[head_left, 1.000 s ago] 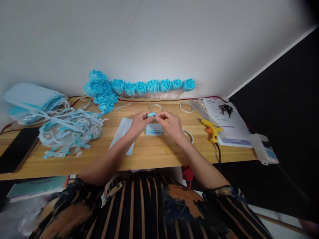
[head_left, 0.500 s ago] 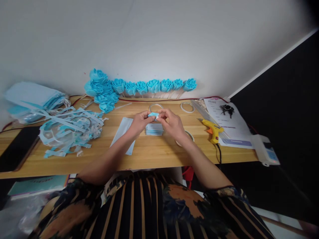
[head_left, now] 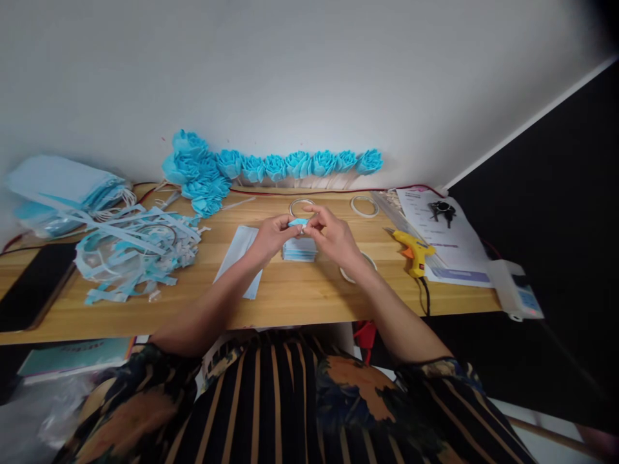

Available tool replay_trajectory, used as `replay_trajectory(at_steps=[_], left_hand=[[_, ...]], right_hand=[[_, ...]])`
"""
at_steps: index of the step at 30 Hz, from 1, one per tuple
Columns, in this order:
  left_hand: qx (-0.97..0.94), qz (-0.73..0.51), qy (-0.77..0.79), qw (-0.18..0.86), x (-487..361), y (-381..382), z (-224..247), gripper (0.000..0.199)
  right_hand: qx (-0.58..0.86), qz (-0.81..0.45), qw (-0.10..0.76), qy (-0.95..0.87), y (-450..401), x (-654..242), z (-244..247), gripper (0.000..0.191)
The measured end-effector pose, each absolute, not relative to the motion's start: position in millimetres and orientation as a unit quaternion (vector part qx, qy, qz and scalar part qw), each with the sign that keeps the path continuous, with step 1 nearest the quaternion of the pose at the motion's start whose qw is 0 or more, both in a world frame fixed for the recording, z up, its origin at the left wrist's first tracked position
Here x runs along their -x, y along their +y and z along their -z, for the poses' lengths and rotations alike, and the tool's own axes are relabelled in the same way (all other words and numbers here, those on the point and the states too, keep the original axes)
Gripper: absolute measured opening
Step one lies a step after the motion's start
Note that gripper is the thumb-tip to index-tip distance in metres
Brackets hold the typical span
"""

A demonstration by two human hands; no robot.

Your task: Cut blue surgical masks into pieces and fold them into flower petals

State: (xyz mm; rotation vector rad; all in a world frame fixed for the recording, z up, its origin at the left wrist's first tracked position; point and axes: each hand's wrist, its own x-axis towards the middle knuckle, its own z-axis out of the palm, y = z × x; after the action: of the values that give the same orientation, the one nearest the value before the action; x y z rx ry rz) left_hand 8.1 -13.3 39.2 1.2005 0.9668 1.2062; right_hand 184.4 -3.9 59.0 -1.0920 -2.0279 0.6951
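Between my two hands is a small folded piece of blue mask fabric [head_left: 298, 222], held up over the table. My left hand [head_left: 271, 237] pinches its left side between thumb and fingers. My right hand [head_left: 333, 238] pinches the right side, its index finger raised along the top. Just below the fingertips sits a stack of cut light-blue mask pieces [head_left: 299, 250]. Left of it, partly behind my left forearm, lie flat pale-blue mask strips [head_left: 236, 254]. A tape roll [head_left: 302, 205] lies behind the hands, and another tape roll [head_left: 368, 261] is partly hidden by my right wrist.
Blue fabric flowers [head_left: 275, 167] on sticks line the wall. To the left are trimmed mask scraps [head_left: 140, 248], stacked masks [head_left: 62, 183] and a phone [head_left: 36, 283]. At right lie a yellow glue gun [head_left: 413, 251], a tape ring [head_left: 364, 206], a paper sheet [head_left: 459, 245] and keys [head_left: 442, 211].
My right index finger has lifted and stretched out over the fabric. The blue piece looks flatter from here. Both hands remain in nearly the same place.
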Motion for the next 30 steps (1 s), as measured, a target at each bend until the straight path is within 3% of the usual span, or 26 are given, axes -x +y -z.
replay_trajectory(at_steps=[13,30], left_hand=[[-0.553,-0.481,0.415,0.539,-5,-14,-43,0.035],[-0.572,-0.457,0.415,0.54,-5,-15,-46,0.033]], right_hand=[[0.388,-0.428,0.35,-0.737,5,-188,-59,0.041],[0.443,-0.369,0.32,-0.752,1,-190,-70,0.022]])
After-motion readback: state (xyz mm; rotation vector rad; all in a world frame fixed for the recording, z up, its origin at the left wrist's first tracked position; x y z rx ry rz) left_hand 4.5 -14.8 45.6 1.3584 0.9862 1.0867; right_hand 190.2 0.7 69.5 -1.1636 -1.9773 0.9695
